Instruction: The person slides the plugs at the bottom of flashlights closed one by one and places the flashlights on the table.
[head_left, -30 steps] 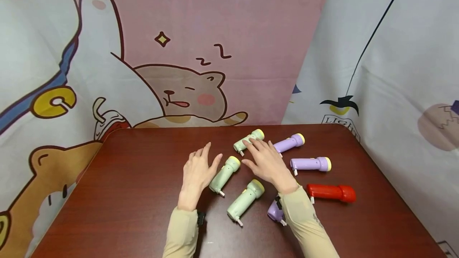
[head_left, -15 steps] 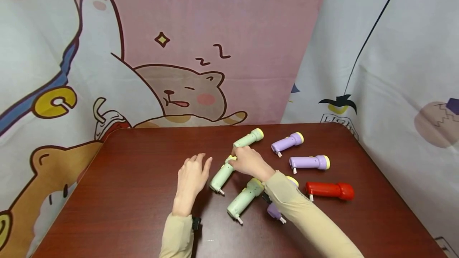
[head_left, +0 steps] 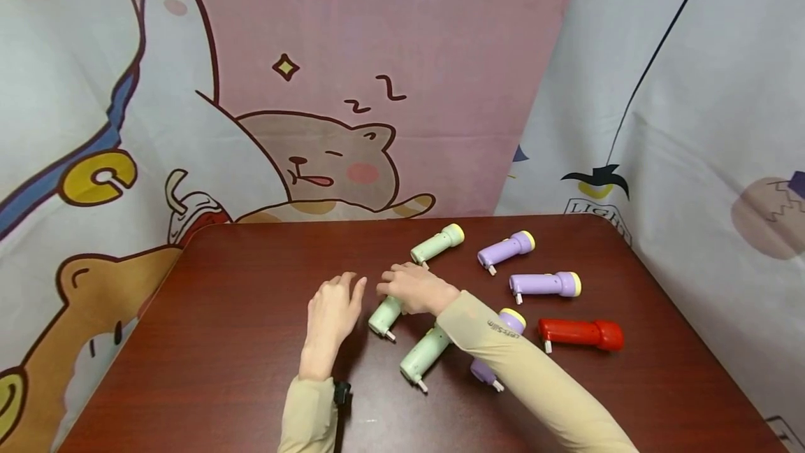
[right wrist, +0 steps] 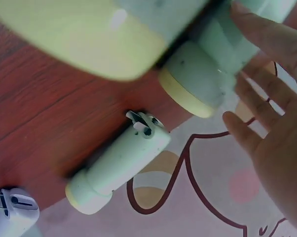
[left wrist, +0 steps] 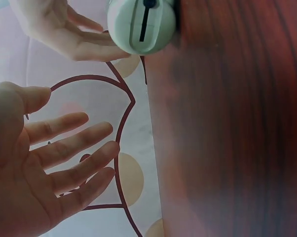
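Brown tbl (head_left: 239,264): 7 flashlights (head_left: 384,316), 1 in R hand (head_left: 417,289).

the left grip (left wrist: 32,180), fingers spread, is near the right grip (left wrist: 55,34) and a pale green flashlight (left wrist: 162,30).

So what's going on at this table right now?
A person has their right hand over the middle green flashlight; I can't tell whether it's firmly gripped. The left hand is just to its left, fingers spread and holding nothing. Also lying on the table are two other green flashlights, three purple flashlights and a red flashlight.
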The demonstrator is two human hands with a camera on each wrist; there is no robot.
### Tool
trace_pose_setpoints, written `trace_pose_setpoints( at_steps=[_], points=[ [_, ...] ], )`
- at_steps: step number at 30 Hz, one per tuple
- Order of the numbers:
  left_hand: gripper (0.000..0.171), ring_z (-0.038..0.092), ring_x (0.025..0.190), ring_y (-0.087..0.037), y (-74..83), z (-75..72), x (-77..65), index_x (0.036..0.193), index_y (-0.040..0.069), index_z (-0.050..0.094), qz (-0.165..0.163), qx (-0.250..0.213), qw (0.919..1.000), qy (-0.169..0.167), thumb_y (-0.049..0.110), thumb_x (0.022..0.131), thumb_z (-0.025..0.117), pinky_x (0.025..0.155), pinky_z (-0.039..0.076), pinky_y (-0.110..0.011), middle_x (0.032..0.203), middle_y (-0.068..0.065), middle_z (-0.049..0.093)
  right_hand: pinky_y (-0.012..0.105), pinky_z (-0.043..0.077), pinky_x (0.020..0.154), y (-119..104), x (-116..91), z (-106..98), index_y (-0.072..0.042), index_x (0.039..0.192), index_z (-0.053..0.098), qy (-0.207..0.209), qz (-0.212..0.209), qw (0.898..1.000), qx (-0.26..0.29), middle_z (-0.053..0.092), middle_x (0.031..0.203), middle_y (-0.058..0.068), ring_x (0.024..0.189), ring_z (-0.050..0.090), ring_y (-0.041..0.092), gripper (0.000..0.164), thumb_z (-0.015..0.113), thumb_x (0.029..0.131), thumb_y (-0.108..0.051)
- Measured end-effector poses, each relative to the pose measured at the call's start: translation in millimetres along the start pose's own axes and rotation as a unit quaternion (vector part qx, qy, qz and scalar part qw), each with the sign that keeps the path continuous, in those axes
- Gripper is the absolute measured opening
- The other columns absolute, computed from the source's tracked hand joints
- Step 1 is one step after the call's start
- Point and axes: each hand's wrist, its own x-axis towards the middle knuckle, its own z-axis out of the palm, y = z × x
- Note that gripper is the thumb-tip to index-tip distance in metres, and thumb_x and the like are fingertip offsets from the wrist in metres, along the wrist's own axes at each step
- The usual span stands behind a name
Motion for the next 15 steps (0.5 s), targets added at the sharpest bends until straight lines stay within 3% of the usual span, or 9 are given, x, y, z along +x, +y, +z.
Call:
trace_pose_setpoints(
  at_steps=[7, 15],
  points=[
    [0.037, 0.066, 0.087, -0.039, -0.9, 0.2, 0.5, 0.109, 0.006, 0.067, -0.001, -0.001, 1.0, 0.001, 0.037, 0.097, 0.05, 0.066, 0.052, -0.052, 0.1, -0.016, 0.07, 0.032, 0.051, 0.084, -4.6, 5.3, 7.7, -0.03, 0.11, 0.064, -0.022, -0.019, 0.999, -0.039, 0.065, 0.107, -0.009, 0.099, 0.06, 0.015, 0.045, 0.083, 0.07, -0.021],
    [0.037, 0.066, 0.087, -0.039, -1.2, 0.6, 0.1, 0.108, 0.006, 0.067, -0.002, -0.007, 1.0, 0.001, 0.037, 0.097, 0.05, 0.066, 0.052, -0.052, 0.1, -0.015, 0.071, 0.028, 0.052, 0.078, -6.9, 4.7, 10.6, -0.03, 0.106, 0.067, -0.005, -0.027, 0.997, -0.073, 0.065, 0.105, -0.008, 0.098, 0.06, 0.014, 0.036, 0.077, 0.076, -0.013]
  ],
)
